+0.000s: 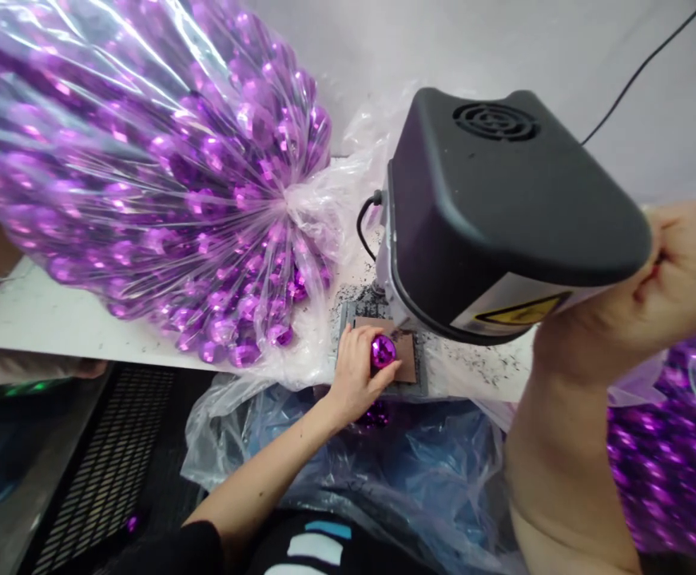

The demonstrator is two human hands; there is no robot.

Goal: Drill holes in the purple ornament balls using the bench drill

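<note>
My left hand (355,374) is closed on a shiny purple ball (383,350), holding it on a brown pad (406,356) under the black head of a machine (497,208). My right hand (686,271) is raised at the right edge of the machine, clenched in a fist; what it grips, if anything, is hidden behind the black housing. Another purple ball (375,415) lies just below my left hand, over the table's edge.
A big clear plastic bag of purple balls (144,176) lies on the white table (41,315) at the left. A second bag of purple balls (677,455) sits at the right. Crumpled bluish plastic (419,471) hangs below the table. Dark specks litter the table around the machine.
</note>
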